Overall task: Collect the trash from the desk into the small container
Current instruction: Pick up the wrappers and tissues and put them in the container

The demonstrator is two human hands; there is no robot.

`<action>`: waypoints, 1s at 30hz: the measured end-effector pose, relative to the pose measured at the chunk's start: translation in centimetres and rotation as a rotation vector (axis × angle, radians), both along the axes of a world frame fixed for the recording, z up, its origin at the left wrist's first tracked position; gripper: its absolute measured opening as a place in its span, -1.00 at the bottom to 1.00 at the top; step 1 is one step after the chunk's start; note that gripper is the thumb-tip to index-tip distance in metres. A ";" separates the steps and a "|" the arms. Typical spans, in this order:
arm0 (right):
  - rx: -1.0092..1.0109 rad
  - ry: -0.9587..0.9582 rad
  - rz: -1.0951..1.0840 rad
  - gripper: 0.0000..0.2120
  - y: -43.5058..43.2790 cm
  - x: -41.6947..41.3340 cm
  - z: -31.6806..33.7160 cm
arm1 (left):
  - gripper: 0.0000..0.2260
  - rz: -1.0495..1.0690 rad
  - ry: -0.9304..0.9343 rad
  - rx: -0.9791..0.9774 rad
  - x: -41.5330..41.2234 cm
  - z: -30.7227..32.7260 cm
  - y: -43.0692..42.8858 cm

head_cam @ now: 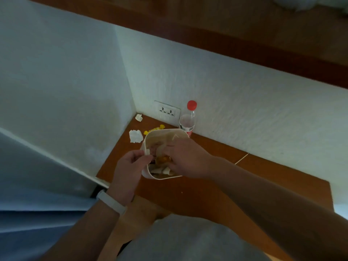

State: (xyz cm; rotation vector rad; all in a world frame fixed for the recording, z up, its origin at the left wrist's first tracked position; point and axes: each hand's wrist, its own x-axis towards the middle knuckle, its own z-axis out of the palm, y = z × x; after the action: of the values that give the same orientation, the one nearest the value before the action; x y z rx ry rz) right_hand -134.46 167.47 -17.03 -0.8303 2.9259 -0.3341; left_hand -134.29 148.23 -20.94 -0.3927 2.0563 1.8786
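A small cream container (162,133) stands on the brown desk (207,193), holding wrappers and an orange piece of trash (162,159). My left hand (130,166) pinches its near-left rim. My right hand (186,157) reaches over the opening from the right, fingers curled down inside; whether it grips anything is hidden. Behind the container on the desk lie a crumpled white tissue (136,136), a smaller white scrap (139,117) in the corner and a yellow wrapper (154,129).
A clear plastic bottle (187,121) with a red cap stands against the white wall right behind the container, next to a wall socket (167,110). A wooden shelf (244,34) hangs overhead. A thin white cable (242,158) crosses the desk at right.
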 end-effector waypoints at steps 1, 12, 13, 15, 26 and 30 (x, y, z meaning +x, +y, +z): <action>-0.019 -0.009 0.000 -0.74 0.1 0.1 0.2 | -0.92 0.003 -0.001 0.009 -0.1 0.0 0.0; -0.249 -0.079 -0.374 -0.85 4.3 0.3 -2.3 | -0.91 0.119 -0.034 0.025 -1.3 -0.9 -2.4; -0.240 -0.111 -0.431 -0.85 4.4 0.0 -3.0 | -0.91 0.130 -0.036 0.026 -1.4 -1.0 -2.7; -0.193 -0.206 -0.519 -0.82 4.5 -0.7 -5.0 | -0.94 0.159 -0.041 0.023 -1.4 -1.0 -3.4; 0.025 -0.390 -0.484 -0.46 1.9 -4.9 -14.6 | -0.94 0.264 -0.089 -0.080 0.4 -1.4 -6.6; 0.106 -0.248 -0.390 -0.49 0.7 -6.9 -16.0 | -0.92 0.313 -0.089 -0.055 0.9 -2.2 -7.8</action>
State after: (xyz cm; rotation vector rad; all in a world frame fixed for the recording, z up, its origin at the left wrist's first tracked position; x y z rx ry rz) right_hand -141.36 168.15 -33.08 -0.1824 2.8202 -0.2786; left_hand -133.43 140.43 -23.14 -0.8399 2.0870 1.9344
